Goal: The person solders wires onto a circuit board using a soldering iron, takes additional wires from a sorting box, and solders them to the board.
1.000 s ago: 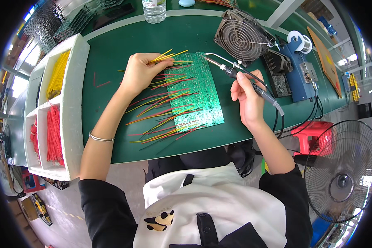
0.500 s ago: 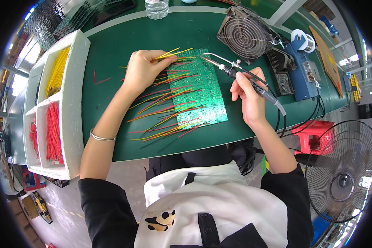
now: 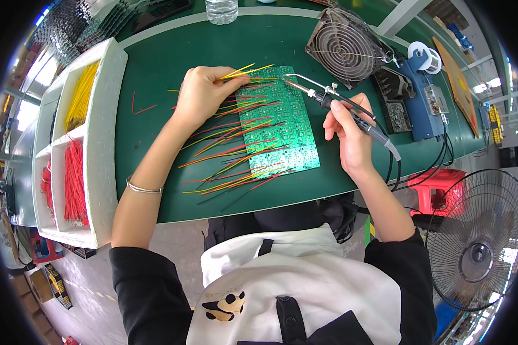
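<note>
A green circuit board panel [image 3: 296, 129] lies on the bench, with rows of red, yellow and dark wires [image 3: 213, 150] along its left side. At its far left corner my left hand [image 3: 204, 95] is closed on yellow wires [image 3: 236, 73], their ends reaching over the board. My right hand [image 3: 354, 135] grips a soldering iron [image 3: 357, 121] like a pen. The iron's tip, beside a thin metal feed tube [image 3: 305, 79], points at the board's far edge. I cannot tell whether the tip touches it.
To the left stands a white divided box [image 3: 106, 144] of yellow and red wires. A square metal-grilled fan [image 3: 345, 49], a blue soldering station [image 3: 423, 103] and a solder spool [image 3: 431, 59] sit at the back right. A plastic bottle [image 3: 221, 10] stands at the far edge.
The view has shifted very slightly. Both hands keep their grips and nearly the same places; the iron's tip remains by the board's far edge.
</note>
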A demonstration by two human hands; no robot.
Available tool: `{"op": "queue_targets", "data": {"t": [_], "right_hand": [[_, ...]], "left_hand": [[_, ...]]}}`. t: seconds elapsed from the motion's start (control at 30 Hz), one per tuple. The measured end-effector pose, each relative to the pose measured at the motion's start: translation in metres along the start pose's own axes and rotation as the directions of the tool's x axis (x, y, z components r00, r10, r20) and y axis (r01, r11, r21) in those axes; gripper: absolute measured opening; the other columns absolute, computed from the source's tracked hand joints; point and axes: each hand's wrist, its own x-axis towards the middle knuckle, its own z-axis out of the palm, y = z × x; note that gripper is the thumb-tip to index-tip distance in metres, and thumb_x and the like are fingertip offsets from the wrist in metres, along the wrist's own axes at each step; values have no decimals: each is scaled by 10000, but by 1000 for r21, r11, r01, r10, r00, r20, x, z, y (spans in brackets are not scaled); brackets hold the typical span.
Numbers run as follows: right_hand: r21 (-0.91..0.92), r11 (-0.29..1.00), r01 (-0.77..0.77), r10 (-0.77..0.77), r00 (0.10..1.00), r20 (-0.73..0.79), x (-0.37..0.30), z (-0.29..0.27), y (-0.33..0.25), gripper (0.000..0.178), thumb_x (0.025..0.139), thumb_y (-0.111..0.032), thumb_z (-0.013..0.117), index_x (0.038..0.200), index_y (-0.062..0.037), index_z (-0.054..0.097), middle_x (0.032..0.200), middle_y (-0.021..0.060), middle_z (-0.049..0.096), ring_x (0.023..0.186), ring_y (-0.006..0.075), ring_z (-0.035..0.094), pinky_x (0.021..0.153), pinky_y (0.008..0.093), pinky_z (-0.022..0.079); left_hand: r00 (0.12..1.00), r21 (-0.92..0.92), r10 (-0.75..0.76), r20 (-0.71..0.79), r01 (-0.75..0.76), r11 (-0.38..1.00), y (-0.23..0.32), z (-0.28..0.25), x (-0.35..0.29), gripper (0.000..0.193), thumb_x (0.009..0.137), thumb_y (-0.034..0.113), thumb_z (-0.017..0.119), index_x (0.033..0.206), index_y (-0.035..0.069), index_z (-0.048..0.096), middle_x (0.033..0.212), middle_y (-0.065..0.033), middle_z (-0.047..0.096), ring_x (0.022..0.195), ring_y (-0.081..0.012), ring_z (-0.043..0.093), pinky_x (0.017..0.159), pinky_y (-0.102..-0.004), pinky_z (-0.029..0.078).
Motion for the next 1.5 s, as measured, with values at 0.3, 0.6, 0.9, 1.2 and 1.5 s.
{"op": "queue_targets", "data": {"t": [0.3,0.6,0.9,1.2,1.5], "right_hand": [[27,999,25,-25,1000,15,1,-2,3,218,856,-115,613,823,-47,408,623,100,572,454,116,518,438,217,421],[6,1000,11,-11,1000,-4,0,0,1,183,867,-127,577,812,-69,413,620,98,558,466,122,496,463,227,411],[104,993,64,-58,996,-67,0,-7,0,204,852,-130,610,829,-50,424,624,114,577,462,128,525,438,218,411],[84,981,177,-134,917,-375,-21,-34,-4,160,860,-136,596,829,-64,457,626,73,557,474,111,486,463,228,409],[83,980,182,-138,915,-379,-29,-27,-3,200,856,-131,611,843,-50,428,632,88,570,488,115,520,469,213,430]], "left_hand": [[1000,10,-18,-10,18,1000,2,1,-1,182,819,137,661,928,-6,688,698,-50,664,612,-17,514,548,-196,438],[1000,31,15,-27,-14,999,0,1,-2,182,813,149,669,910,-3,691,652,-44,644,567,-18,475,508,-202,408],[986,30,128,-111,-125,992,-7,4,1,201,768,267,693,872,98,723,464,-53,507,387,-131,401,428,-276,364],[994,152,99,-50,-90,984,9,-5,-4,194,819,196,649,925,40,693,537,-40,523,463,-65,377,448,-244,327],[877,366,337,-343,-205,908,22,-49,-14,182,893,108,507,969,48,662,742,-64,494,576,-134,425,530,-261,356]]}}
